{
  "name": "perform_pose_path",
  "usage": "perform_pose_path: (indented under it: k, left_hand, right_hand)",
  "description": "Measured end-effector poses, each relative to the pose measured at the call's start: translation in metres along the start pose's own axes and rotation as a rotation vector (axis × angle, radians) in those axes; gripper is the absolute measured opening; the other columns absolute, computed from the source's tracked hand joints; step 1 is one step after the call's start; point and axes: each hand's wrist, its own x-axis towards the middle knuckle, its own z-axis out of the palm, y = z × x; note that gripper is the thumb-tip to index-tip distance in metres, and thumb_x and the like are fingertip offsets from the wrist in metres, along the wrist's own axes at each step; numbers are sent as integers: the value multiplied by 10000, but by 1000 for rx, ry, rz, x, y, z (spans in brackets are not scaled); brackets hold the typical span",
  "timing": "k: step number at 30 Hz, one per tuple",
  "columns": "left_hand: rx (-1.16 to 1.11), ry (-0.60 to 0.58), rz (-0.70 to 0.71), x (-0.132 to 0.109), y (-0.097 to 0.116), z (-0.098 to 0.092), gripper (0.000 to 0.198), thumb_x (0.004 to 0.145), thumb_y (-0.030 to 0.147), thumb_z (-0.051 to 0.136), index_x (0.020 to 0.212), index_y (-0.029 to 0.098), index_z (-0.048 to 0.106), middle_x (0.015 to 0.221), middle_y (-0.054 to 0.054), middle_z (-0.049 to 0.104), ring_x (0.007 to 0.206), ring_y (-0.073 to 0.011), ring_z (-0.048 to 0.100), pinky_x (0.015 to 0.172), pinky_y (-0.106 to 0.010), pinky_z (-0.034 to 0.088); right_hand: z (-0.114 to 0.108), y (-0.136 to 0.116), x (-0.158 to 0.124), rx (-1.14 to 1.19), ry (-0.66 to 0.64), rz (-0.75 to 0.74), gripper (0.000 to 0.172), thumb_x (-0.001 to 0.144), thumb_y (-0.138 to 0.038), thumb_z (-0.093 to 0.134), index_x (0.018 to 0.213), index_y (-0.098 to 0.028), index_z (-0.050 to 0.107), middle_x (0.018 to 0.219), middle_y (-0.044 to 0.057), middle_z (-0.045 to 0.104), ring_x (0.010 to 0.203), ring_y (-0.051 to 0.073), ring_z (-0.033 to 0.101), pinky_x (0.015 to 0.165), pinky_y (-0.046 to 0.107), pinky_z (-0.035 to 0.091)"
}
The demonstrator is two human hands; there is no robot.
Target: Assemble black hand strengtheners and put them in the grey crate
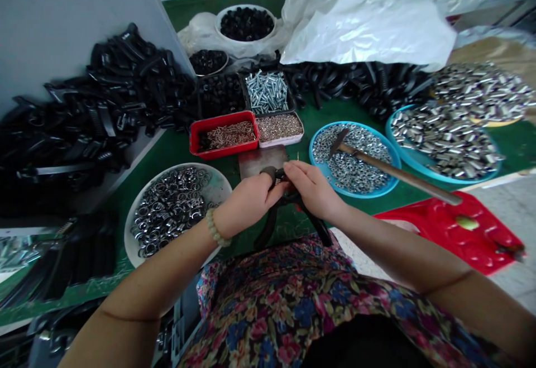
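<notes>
In the middle of the head view, both my hands are closed on a black two-legged part (268, 228), its dark legs spreading down towards my lap. My left hand (253, 195), below a pale bead bracelet, grips its upper end from the left. From the right, my right hand (310, 186) pinches the same part; a thin pin-like piece (298, 157) shows just above those fingers. My fingers cover the part's middle. Just beyond them lies a flat metal plate (262, 158) on the green table (326, 103).
Left are a bowl of metal rings (228, 184) and piled black parts (129, 72). Ahead stand a red box of small pins (195, 144), a white box (295, 139) and screws (267, 91). Right, a hammer (389, 172) rests across a blue bowl (320, 175); a red tray (473, 239) sits lower.
</notes>
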Motion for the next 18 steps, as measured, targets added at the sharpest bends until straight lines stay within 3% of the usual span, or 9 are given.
perform_pose_path:
  k: [6, 9, 11, 13, 15, 16, 18]
  left_hand:
    - [15, 66, -14, 6, 3, 5, 460, 955, 494, 357, 801, 140, 606, 722, -80, 642, 660, -189, 613, 631, -307, 449]
    - [-47, 36, 2, 4, -3, -11, 402, 945, 474, 405, 861, 141, 615, 781, -75, 655, 704, -184, 623, 661, -307, 474]
    - [-118, 63, 41, -2, -9, -28, 314, 928, 434, 471, 977, 155, 606, 889, -65, 663, 801, -179, 631, 721, -301, 494]
    - [-115, 172, 77, -9, -16, -39, 264, 901, 371, 544, 1077, 177, 579, 1004, -57, 648, 917, -178, 616, 812, -306, 497]
    - [9, 282, 87, -13, -20, -35, 233, 890, 290, 564, 1094, 178, 574, 1054, -64, 623, 963, -184, 592, 867, -320, 487]
    - [105, 288, 90, -13, -20, -26, 190, 895, 248, 545, 1063, 170, 588, 1054, -73, 614, 963, -190, 584, 866, -325, 487]
    - [300, 186, 117, -11, -21, -1, 141, 905, 184, 492, 955, 154, 621, 1052, -96, 601, 959, -203, 573, 835, -326, 495]
  right_hand:
    - [28, 28, -10, 189, 342, -35, 429, 920, -582, 396, 693, -218, 425, 606, -40, 397, 490, 88, 396, 422, 221, 334]
    - [18, 34, 7, 223, 206, -47, 475, 908, -643, 346, 718, -222, 455, 630, -23, 464, 543, 114, 455, 491, 243, 385]
    - [4, 32, 38, 168, 62, -108, 556, 921, -666, 220, 782, -216, 514, 677, 2, 531, 603, 136, 516, 561, 267, 426]
    - [-7, 26, 82, -69, 3, -256, 583, 948, -613, 174, 868, -195, 572, 773, 43, 597, 723, 164, 563, 671, 302, 447]
    - [-9, 17, 129, -511, -23, -415, 430, 949, -505, 349, 930, -166, 614, 899, 89, 642, 864, 202, 559, 782, 345, 419]
    - [-5, 13, 150, -763, -58, -490, 352, 928, -443, 433, 946, -155, 635, 971, 111, 652, 945, 231, 539, 832, 373, 390]
    - [6, 8, 185, -1194, -150, -560, 232, 874, -315, 536, 929, -135, 672, 1035, 143, 660, 1041, 279, 486, 875, 415, 333]
